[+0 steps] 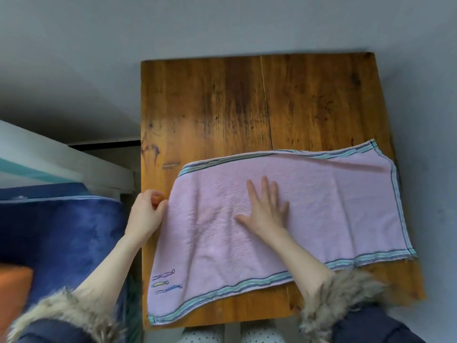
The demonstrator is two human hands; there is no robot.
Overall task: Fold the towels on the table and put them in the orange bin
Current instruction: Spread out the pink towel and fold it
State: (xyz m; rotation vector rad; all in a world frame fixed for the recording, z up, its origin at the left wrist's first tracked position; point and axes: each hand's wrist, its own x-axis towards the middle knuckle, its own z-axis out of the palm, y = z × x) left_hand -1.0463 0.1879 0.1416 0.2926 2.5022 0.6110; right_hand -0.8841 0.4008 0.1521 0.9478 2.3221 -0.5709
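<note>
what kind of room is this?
Probably a bedroom or other home room: a small worn wooden table against a plain grey wall, with what looks like a bed under a blue blanket beside it.

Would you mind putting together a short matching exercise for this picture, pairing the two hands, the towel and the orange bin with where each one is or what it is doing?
Things:
1. left hand
2. right hand
3. towel
4. orange bin

States or places:
A. lies spread on the wooden table
B. rests flat, fingers straight, on the middle of the cloth
C. sits low at the left edge of the view, off the table
D. pinches the cloth's left edge

Pairs: 1-D, 2-B, 3-A, 4-C
</note>
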